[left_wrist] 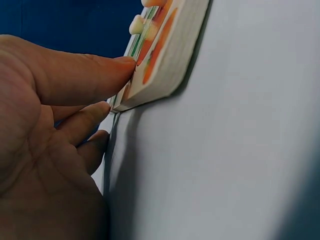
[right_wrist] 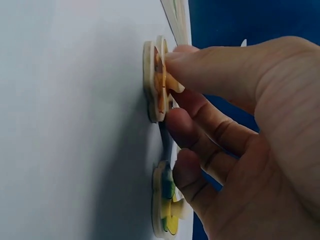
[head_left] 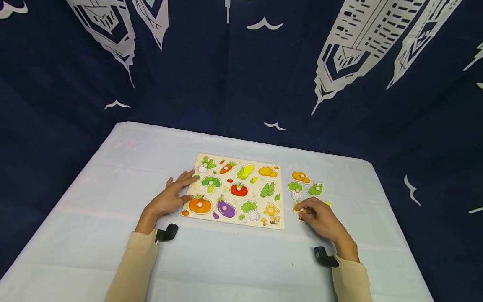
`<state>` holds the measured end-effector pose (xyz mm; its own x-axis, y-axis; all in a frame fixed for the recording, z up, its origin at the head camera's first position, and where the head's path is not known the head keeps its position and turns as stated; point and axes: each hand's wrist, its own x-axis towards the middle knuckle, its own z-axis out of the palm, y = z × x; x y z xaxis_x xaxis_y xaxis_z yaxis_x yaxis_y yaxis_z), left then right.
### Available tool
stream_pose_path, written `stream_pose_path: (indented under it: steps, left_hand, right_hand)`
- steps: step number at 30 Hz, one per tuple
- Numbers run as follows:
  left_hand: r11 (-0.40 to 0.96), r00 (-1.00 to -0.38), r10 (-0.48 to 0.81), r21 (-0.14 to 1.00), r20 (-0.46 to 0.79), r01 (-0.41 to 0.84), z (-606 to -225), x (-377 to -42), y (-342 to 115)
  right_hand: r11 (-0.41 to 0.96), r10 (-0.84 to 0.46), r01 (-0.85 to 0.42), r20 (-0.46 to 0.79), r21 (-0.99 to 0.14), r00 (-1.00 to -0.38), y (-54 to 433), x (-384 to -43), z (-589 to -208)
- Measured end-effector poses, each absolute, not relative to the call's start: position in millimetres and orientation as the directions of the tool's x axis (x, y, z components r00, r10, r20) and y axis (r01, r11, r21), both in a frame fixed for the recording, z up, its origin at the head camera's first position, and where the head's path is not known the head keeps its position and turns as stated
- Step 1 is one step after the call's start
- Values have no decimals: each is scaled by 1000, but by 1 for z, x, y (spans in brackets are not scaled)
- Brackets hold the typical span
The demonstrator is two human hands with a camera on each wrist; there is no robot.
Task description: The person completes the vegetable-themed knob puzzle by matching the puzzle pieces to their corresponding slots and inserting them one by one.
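A wooden vegetable puzzle board (head_left: 234, 223) lies on the white-covered table; knobs show on several of its vegetables, such as the tomato and eggplant. My left hand (head_left: 171, 198) rests at its left edge with fingers extended, and in the left wrist view the thumb (left_wrist: 85, 77) touches the board's edge. To the right of the board, my right hand (head_left: 320, 216) pinches an orange-yellow puzzle piece, apparently the mushroom (head_left: 296, 207), between thumb and fingers. In the right wrist view this knobbed piece (right_wrist: 161, 75) looks layered, perhaps over another piece; the fingers partly hide it.
Beyond my right hand lie loose knobbed pieces: a potato (head_left: 300, 177), a bok choy (head_left: 295, 189) and a green vegetable (head_left: 315, 189). A yellow piece (head_left: 327, 204) shows partly behind the hand. A dark blue printed curtain (head_left: 226, 92) hangs behind the table.
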<state>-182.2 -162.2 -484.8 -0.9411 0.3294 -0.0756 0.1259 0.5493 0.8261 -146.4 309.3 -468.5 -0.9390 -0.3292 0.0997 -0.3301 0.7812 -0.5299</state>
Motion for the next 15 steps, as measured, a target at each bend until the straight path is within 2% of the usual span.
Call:
stream_pose_path:
  steps: [15]
  left_hand:
    - [562,-943,320,819,-89,113,-483,-182,-162]
  right_hand:
    - [810,-279,-297,112,-506,-954,306,-148,-470]
